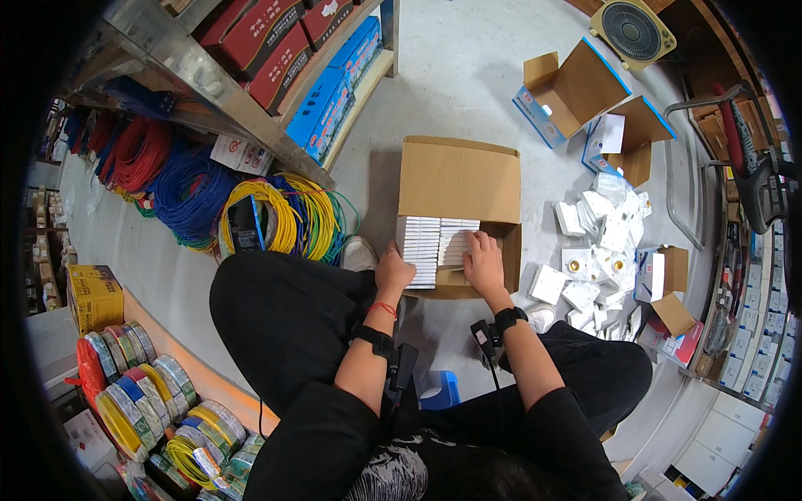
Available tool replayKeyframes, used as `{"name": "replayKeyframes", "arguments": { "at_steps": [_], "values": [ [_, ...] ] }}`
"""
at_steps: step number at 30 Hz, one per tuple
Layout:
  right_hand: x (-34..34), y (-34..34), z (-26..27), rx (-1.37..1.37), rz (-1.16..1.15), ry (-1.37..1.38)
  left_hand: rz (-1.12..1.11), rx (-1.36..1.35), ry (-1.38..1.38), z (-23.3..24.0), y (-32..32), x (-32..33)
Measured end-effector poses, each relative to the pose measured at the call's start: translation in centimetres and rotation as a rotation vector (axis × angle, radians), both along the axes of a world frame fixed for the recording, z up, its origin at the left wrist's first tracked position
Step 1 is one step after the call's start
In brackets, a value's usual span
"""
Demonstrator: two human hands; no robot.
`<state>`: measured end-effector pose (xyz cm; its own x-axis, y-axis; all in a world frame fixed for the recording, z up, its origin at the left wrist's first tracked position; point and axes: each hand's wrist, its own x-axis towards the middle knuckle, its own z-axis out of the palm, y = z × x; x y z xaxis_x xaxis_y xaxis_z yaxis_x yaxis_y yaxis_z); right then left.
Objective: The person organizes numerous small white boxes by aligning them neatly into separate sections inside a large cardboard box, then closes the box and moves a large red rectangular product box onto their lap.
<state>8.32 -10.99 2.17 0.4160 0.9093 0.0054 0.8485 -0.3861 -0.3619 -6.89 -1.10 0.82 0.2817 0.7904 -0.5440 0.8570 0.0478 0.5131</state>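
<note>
Before me on the floor stands a cardboard box [460, 181] with its far flap raised. Inside it, two rows of thin white wall plates stand on edge: a longer left row [420, 250] and a shorter right row [456, 241]. My left hand [395, 270] grips the box's near left side, its thumb against the left row. With fingers apart, my right hand [484, 258] reaches in over the box's near side and touches the right end of the shorter row. The tips of some fingers are hidden.
On the right lies a heap of white wall plates [601, 250], some in clear wrapping, near opened blue-and-white cartons [567, 103]. Wire coils [194, 188] and a shelf [351, 116] flank the left. A phone [245, 224] rests on a yellow coil. A fan [633, 32] stands far right.
</note>
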Motion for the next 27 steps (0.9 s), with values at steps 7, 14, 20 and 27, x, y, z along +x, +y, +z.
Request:
{"name": "replayKeyframes", "arguments": {
  "at_steps": [7,14,20,27],
  "values": [
    [0.0,-0.3,0.4,-0.031,0.042,-0.015,0.015,0.028,0.010,0.0,-0.2,0.1],
    [0.3,-0.2,0.3,0.002,0.058,-0.088,0.016,0.063,0.017,-0.6,-0.3,0.1],
    [0.1,-0.3,0.3,0.005,0.040,-0.059,0.013,0.041,0.015,0.2,-0.2,0.2],
    [0.3,0.1,0.8,-0.054,0.036,-0.015,0.028,0.025,0.000,0.4,-0.2,0.2]
  ]
}}
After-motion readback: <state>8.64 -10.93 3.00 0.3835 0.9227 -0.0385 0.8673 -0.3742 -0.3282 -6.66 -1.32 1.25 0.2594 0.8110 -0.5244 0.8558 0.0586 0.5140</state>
